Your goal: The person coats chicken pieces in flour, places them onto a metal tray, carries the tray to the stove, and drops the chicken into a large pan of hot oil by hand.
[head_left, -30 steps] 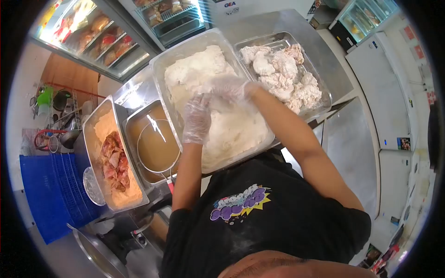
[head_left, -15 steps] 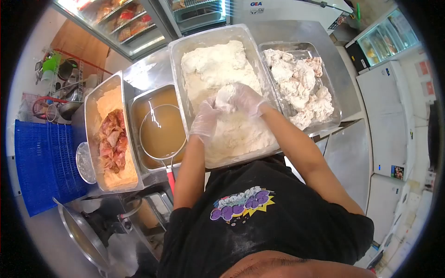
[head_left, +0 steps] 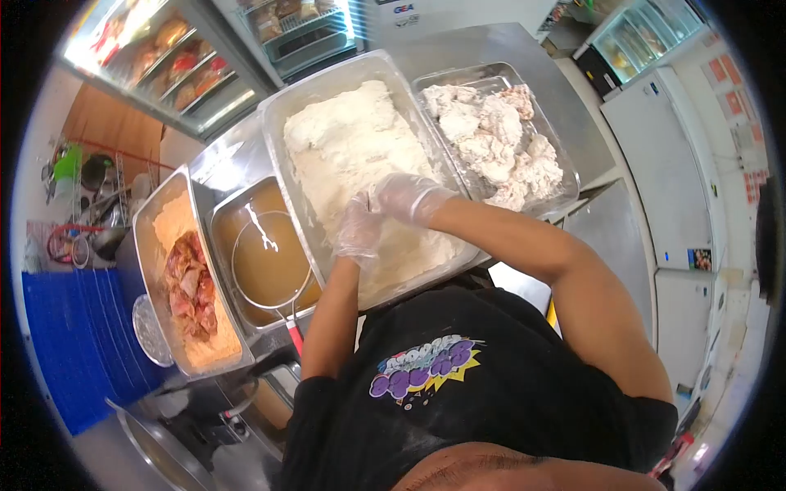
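Observation:
My left hand [head_left: 359,229] and my right hand [head_left: 409,199], both in clear plastic gloves, meet over the flour [head_left: 352,139] in a large deep tray [head_left: 282,176]. Their fingers are bent and drawn together at the fingertips. Whatever lies between them is hidden behind the gloves and the flour. To the right, a shallower metal tray [head_left: 565,184] holds several flour-coated pieces of meat [head_left: 491,135]. Left of the flour, a round wire strainer [head_left: 293,327] with a red handle sits in a pan of cloudy brown liquid [head_left: 266,254].
At the far left, raw marinated meat [head_left: 190,286] lies on orange-tinted powder in a metal pan [head_left: 231,360]. A blue plastic basket [head_left: 78,352] stands beside it. Glass-door refrigerators [head_left: 176,65] line the back, and white freezers [head_left: 655,155] the right side.
The white floured piece seen between my hands is out of sight now. My right hand has turned and come in against my left. The whole view has shifted and tilted.

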Demonstrator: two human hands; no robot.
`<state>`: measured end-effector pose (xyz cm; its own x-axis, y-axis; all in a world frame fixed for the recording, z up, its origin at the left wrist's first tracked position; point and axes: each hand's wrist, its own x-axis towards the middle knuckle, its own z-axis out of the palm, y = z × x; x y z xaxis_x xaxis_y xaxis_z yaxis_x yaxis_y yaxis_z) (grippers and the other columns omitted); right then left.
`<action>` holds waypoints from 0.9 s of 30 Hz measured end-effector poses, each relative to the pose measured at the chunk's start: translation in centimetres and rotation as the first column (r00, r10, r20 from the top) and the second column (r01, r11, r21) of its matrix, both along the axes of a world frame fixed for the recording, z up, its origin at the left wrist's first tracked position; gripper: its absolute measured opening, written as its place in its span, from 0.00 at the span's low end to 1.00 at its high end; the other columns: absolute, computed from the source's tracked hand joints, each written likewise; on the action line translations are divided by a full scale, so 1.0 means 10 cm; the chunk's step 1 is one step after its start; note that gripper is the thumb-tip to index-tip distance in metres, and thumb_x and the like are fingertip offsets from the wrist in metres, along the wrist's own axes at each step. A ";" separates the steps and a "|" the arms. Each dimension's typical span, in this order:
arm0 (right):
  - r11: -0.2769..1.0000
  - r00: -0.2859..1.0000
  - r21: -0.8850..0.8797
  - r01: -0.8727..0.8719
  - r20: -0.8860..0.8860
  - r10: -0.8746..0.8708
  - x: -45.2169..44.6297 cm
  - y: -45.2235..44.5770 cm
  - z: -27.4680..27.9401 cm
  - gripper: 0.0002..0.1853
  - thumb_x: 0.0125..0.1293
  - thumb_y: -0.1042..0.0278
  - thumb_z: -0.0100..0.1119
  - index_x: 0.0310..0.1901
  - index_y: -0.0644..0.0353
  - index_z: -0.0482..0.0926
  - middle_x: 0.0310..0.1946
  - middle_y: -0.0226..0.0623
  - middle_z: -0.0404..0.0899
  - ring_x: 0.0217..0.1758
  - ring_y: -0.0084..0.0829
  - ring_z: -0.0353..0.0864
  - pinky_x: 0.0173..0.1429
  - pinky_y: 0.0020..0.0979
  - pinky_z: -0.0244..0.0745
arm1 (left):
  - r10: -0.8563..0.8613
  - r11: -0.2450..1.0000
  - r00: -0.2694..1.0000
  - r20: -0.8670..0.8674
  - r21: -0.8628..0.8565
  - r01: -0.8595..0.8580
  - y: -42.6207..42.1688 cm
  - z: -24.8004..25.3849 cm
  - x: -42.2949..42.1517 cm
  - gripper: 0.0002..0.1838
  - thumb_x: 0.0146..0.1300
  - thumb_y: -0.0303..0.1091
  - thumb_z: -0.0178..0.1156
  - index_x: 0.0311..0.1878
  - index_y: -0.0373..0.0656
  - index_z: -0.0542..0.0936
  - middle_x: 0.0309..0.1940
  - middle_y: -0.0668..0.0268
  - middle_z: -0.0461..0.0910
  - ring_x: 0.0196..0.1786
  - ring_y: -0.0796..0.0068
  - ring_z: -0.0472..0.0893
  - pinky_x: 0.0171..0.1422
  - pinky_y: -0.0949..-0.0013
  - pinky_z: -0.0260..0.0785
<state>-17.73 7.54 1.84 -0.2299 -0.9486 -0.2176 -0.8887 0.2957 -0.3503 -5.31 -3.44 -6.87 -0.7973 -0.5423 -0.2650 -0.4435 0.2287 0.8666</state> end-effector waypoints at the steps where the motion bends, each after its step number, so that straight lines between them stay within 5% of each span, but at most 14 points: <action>1: 1.000 1.000 0.015 -0.010 -0.020 0.011 0.05 0.01 0.00 0.11 0.65 0.71 0.56 0.40 0.62 0.88 0.39 0.56 0.87 0.45 0.54 0.89 0.49 0.49 0.83 | -0.032 0.995 0.997 0.066 -0.094 0.038 0.05 0.23 0.01 0.16 0.60 0.33 0.74 0.44 0.33 0.81 0.37 0.48 0.86 0.39 0.55 0.85 0.45 0.52 0.75; 5: 0.960 0.957 0.030 0.278 0.071 -0.280 0.21 -0.04 -0.14 0.11 0.66 0.70 0.57 0.39 0.62 0.89 0.38 0.55 0.88 0.44 0.53 0.90 0.48 0.48 0.85 | -0.061 0.972 0.977 0.203 -0.211 0.104 0.13 0.40 -0.04 0.14 0.61 0.34 0.71 0.43 0.34 0.82 0.37 0.46 0.87 0.42 0.53 0.86 0.46 0.51 0.76; 8: 0.919 0.919 -0.030 0.393 0.039 -0.392 0.30 -0.10 -0.36 0.10 0.65 0.70 0.60 0.38 0.62 0.90 0.37 0.54 0.88 0.44 0.51 0.90 0.48 0.47 0.85 | -0.138 0.889 0.968 0.210 -0.406 0.214 0.01 -0.16 0.03 0.13 0.71 0.35 0.59 0.50 0.36 0.81 0.46 0.42 0.85 0.49 0.40 0.86 0.50 0.45 0.76; 10: 0.885 0.885 -0.039 0.465 0.020 -0.464 0.31 -0.20 -0.64 0.09 0.64 0.70 0.61 0.38 0.62 0.90 0.37 0.53 0.89 0.45 0.49 0.91 0.48 0.46 0.85 | -0.204 0.746 0.975 0.085 -0.632 0.210 0.05 -0.28 0.03 0.13 0.67 0.35 0.65 0.49 0.36 0.83 0.40 0.44 0.87 0.43 0.47 0.87 0.45 0.49 0.77; 12: 0.980 0.980 0.077 0.183 -0.091 -0.175 0.24 -0.24 -0.79 0.09 0.63 0.70 0.62 0.39 0.62 0.90 0.38 0.53 0.89 0.45 0.48 0.91 0.48 0.45 0.85 | -0.188 0.817 0.982 0.002 -0.555 0.157 0.07 -0.41 0.06 0.15 0.66 0.35 0.68 0.50 0.36 0.85 0.38 0.46 0.88 0.41 0.50 0.88 0.43 0.53 0.77; 13: 0.989 0.990 0.141 0.038 -0.141 -0.018 0.17 -0.26 -0.79 0.09 0.63 0.70 0.63 0.39 0.62 0.90 0.38 0.53 0.89 0.45 0.47 0.91 0.48 0.45 0.86 | -0.118 0.930 0.993 -0.023 -0.352 0.103 0.05 -0.47 0.00 0.15 0.66 0.36 0.68 0.51 0.36 0.85 0.39 0.46 0.88 0.41 0.51 0.88 0.44 0.54 0.78; 16: 0.976 0.984 0.212 -0.051 -0.158 0.086 -0.02 -0.31 -0.66 0.10 0.64 0.64 0.67 0.41 0.59 0.90 0.41 0.52 0.89 0.47 0.47 0.91 0.53 0.44 0.85 | 0.031 0.997 0.998 0.052 0.068 -0.034 0.02 -0.13 -0.03 0.18 0.67 0.37 0.69 0.54 0.35 0.85 0.43 0.46 0.88 0.46 0.54 0.87 0.48 0.59 0.77; 18: 0.954 0.954 0.001 0.300 0.011 -0.300 -0.18 -0.21 0.12 0.12 0.63 0.62 0.70 0.43 0.60 0.90 0.39 0.53 0.88 0.47 0.46 0.91 0.55 0.43 0.84 | 0.089 0.985 0.995 0.044 0.141 -0.095 -0.04 0.25 -0.01 0.20 0.67 0.37 0.69 0.55 0.33 0.84 0.46 0.45 0.87 0.50 0.54 0.87 0.52 0.60 0.77; 20: 0.953 0.955 -0.078 0.293 0.071 -0.287 -0.49 -0.13 0.54 0.13 0.64 0.63 0.68 0.44 0.64 0.89 0.40 0.56 0.88 0.47 0.47 0.90 0.55 0.45 0.84 | 0.131 0.988 0.989 -0.064 0.091 -0.125 -0.14 0.43 0.03 0.21 0.67 0.37 0.69 0.57 0.32 0.83 0.50 0.44 0.86 0.52 0.53 0.86 0.57 0.58 0.77; 23: 0.910 0.934 -0.247 0.332 0.221 -0.280 -0.98 -0.10 0.41 0.16 0.66 0.60 0.70 0.47 0.64 0.85 0.46 0.55 0.87 0.53 0.51 0.87 0.60 0.45 0.81 | -0.089 0.806 0.993 0.083 -0.580 0.121 -0.65 0.30 -0.02 0.26 0.67 0.38 0.69 0.62 0.31 0.79 0.53 0.42 0.85 0.55 0.49 0.85 0.61 0.53 0.77; 26: 0.958 0.946 -0.170 0.230 -0.193 -0.261 -1.19 -0.11 -0.20 0.16 0.67 0.60 0.69 0.49 0.62 0.85 0.50 0.54 0.86 0.56 0.51 0.86 0.61 0.46 0.80 | -0.129 0.587 0.990 0.062 -0.800 0.126 -1.08 0.52 -0.56 0.28 0.68 0.41 0.68 0.66 0.35 0.77 0.54 0.43 0.84 0.61 0.45 0.83 0.67 0.53 0.75; 27: 0.927 0.938 -0.242 0.287 -0.124 -0.323 -1.15 -0.10 -0.19 0.17 0.66 0.58 0.69 0.50 0.61 0.86 0.48 0.54 0.87 0.56 0.51 0.86 0.62 0.46 0.80 | -0.134 0.520 0.990 0.041 -0.848 0.106 -1.31 0.38 -0.80 0.27 0.69 0.43 0.66 0.65 0.37 0.79 0.54 0.45 0.85 0.62 0.45 0.82 0.68 0.54 0.75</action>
<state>-29.27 6.53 -0.08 -0.5298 -0.8468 0.0482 -0.8167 0.4940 -0.2984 -13.33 -16.50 -3.02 -0.8714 -0.3981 0.2866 -0.3347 0.9097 0.2459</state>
